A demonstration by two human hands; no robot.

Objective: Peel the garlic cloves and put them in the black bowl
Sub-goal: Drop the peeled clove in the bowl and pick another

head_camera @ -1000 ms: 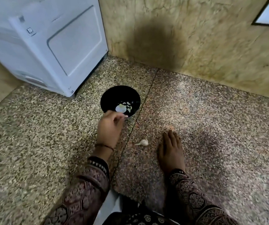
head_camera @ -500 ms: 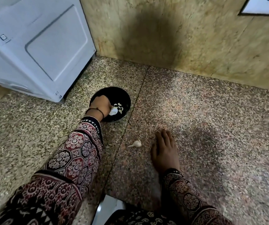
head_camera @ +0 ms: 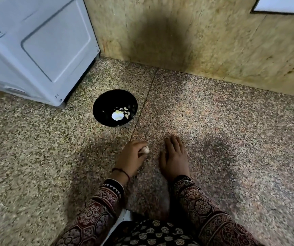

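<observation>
My right hand (head_camera: 175, 158): flat on the floor (head_camera: 240, 142), fingers straight, holding nothing.
My left hand (head_camera: 131, 157): low beside it, fingers curled round a garlic clove (head_camera: 146, 150).
Black bowl (head_camera: 107, 101): farther off on the floor, pale garlic pieces (head_camera: 119, 115) inside.

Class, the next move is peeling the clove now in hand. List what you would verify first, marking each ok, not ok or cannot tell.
1. Grip: the left hand holds the garlic clove: ok.
2. Clove lifted off the floor: cannot tell.
3. Helper: the right hand lies flat on the floor, holding nothing: ok.
4. Target: the black bowl stands upright, nothing over it: ok.
5. Room in the bowl, only a few pieces at the bottom: ok.
</observation>
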